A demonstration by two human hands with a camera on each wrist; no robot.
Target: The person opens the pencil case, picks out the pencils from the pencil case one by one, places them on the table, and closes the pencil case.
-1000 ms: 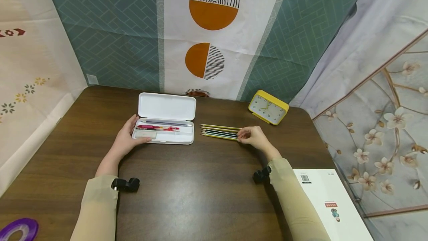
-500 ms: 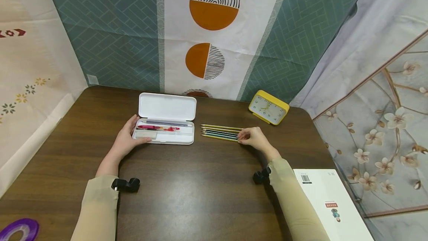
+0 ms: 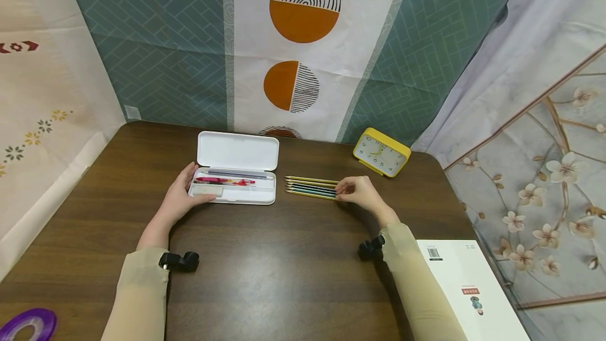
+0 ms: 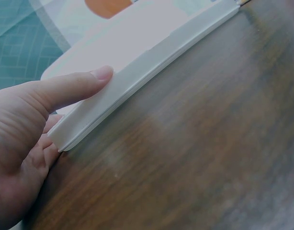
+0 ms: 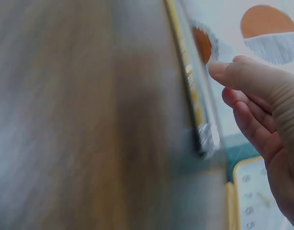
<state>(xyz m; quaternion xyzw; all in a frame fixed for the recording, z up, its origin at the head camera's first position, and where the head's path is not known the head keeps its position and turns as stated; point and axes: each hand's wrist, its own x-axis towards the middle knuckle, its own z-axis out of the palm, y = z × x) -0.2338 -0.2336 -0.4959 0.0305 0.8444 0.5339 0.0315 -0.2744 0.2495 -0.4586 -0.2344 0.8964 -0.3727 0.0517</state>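
My left hand (image 3: 179, 193) grips the left end of an open white pencil case (image 3: 243, 196), thumb over its front rim and fingers round its side. In the left wrist view the thumb (image 4: 80, 88) presses on that rim. Inside lie a clear pen (image 3: 236, 175), a red pen (image 3: 222, 180) and a white eraser (image 3: 208, 190). Right of the case, several pencils (image 3: 310, 188) lie side by side, points to the left. My right hand (image 3: 360, 193) is at their blunt ends, fingers loosely bent. In the right wrist view its thumb (image 5: 233, 72) is beside a blurred pencil (image 5: 187, 72).
A yellow alarm clock (image 3: 381, 152) stands at the back right of the brown table (image 3: 284, 267). A white booklet (image 3: 466, 278) lies under the right forearm's outer side. At the front left is a purple ribbon roll (image 3: 47, 322). Patterned cloths hang behind and at both sides.
My right hand shifts slightly at the pencils' blunt ends, covering a little more of the farthest one. The left hand, case and pencils stay put.
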